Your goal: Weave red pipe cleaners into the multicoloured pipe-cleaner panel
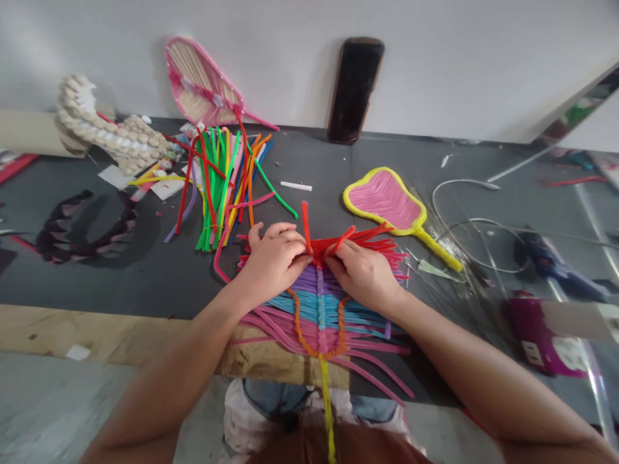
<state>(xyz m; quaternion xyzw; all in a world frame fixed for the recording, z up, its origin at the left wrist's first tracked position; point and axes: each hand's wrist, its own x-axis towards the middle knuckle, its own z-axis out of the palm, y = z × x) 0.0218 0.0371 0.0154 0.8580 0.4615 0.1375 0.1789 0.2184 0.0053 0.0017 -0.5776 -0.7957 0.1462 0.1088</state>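
In front of me lies a fan-like piece of pipe cleaners in red, purple, blue (285,303) and pink bands. Its centre spine (320,309) is wrapped in several colours, and a yellow stem (326,393) runs down over the table edge. A twisted orange loop (296,322) curves across the lower bands. At the top of the spine, my left hand (273,258) pinches a red pipe cleaner (305,222) whose end sticks up. My right hand (365,274) pinches a red end (344,238) on the other side. The fingertips partly hide where the red pieces meet.
Bundled coloured pipe cleaners (220,187) lie at back left, near a pink fan (203,84) and a dark braided band (87,238). A phone (355,90) leans on the wall. A yellow-rimmed pink fan (387,200), loose wires (464,183) and a glue gun (561,264) are rightward.
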